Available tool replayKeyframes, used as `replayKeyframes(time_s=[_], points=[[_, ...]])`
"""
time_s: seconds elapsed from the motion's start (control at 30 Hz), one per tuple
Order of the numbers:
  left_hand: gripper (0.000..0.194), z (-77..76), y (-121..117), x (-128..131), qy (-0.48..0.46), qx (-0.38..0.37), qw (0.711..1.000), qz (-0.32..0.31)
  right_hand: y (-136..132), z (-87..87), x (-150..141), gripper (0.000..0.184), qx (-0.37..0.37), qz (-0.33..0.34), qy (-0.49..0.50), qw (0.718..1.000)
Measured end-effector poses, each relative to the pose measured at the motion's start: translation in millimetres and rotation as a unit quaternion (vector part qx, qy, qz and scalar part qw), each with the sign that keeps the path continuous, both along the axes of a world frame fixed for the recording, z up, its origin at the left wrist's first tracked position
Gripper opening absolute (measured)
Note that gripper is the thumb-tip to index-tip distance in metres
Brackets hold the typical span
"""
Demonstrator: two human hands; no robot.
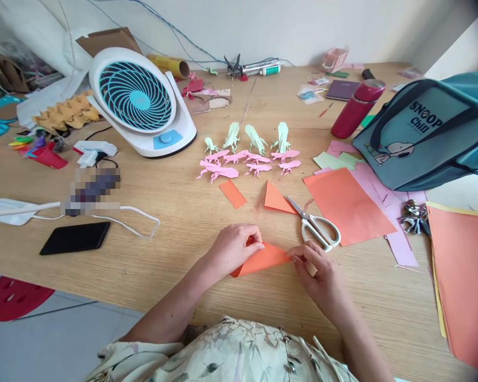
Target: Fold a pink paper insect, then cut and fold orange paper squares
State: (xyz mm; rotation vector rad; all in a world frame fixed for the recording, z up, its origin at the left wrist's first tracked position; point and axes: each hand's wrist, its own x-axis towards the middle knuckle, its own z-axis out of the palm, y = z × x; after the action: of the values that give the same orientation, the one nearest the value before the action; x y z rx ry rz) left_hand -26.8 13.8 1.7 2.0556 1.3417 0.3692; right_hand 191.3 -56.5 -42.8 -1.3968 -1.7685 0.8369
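Note:
Between my hands, low over the table's front part, is a folded sheet of orange paper (265, 261). My left hand (239, 246) pinches its upper left edge between thumb and fingers. The right corner is gripped by the fingertips of my right hand (313, 265). White-handled scissors (321, 228) lie just beyond my right hand, blades pointing up and left. Past the folded sheet lie a small orange rectangle (233, 193) and an orange folded triangle (278, 198). Farther back stand several pink folded paper figures (223, 171) and several pale green ones (256, 139).
Right of the scissors lie a large orange sheet (348, 204), pink scraps and a stack of orange paper (462, 281). A teal bag (430, 132) and red bottle (356, 110) stand behind. At left are a white fan (143, 101), a black phone (75, 237) and cables.

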Motion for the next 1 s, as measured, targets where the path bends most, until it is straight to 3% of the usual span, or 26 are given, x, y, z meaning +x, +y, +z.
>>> replayKeyframes(time_s=[0.13, 0.43, 0.57, 0.7, 0.8, 1.0], points=[[0.013, -10.6, 1.8, 6.0, 0.019, -0.012, 1.000, -0.017, -6.7, -8.7, 1.7, 0.021, -0.007, 0.006, -0.048, 0.999], [0.014, -24.0, 4.5, 6.2, 0.084, 0.034, 0.995, -0.043, -9.3, -13.6, 1.8, 0.029, 0.026, 0.030, -0.148, 0.988], [0.021, -22.2, 1.9, 6.4, 0.119, 0.087, 0.989, -0.032, -9.8, -13.4, 2.0, 0.031, 0.022, 0.037, -0.157, 0.987], [0.006, -19.0, -6.6, 7.3, 0.129, 0.075, 0.985, -0.083, -10.0, -12.8, 1.3, 0.029, 0.024, 0.032, -0.164, 0.986], [0.015, -16.5, -20.7, 2.7, 0.131, 0.071, 0.984, -0.094, -9.9, -11.8, 0.1, 0.028, 0.028, 0.028, -0.168, 0.985], [0.036, -9.8, -49.4, -11.5, 0.150, 0.149, 0.962, -0.173, -10.5, -10.0, -1.1, 0.028, 0.032, 0.022, -0.173, 0.984]])
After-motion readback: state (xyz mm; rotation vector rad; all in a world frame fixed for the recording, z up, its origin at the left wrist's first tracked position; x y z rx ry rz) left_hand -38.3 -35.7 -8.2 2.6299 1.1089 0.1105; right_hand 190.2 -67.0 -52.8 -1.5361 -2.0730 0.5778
